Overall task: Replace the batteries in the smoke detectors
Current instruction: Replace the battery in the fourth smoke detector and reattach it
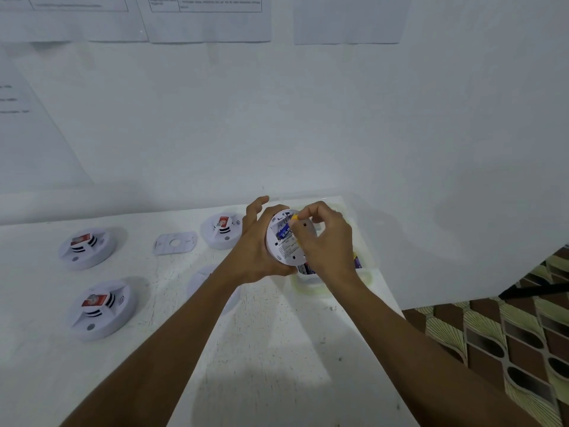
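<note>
left hand [258, 243] grips detector [281, 246] | right hand [328, 241] pinches battery [284, 233] | table [277, 334] — edge close

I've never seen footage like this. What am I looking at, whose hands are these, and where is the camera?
There is no machine here. A person wears a wide-angle camera on the head, so you look down at their own two hands. The left hand grips a white smoke detector turned back side up. The right hand pinches the yellow end of a battery at its open compartment. On the white table lie three more detectors with red stickers, a flat mounting plate, and, under the hands, a clear tub with spare batteries. A white disc is partly hidden by the left arm.
</note>
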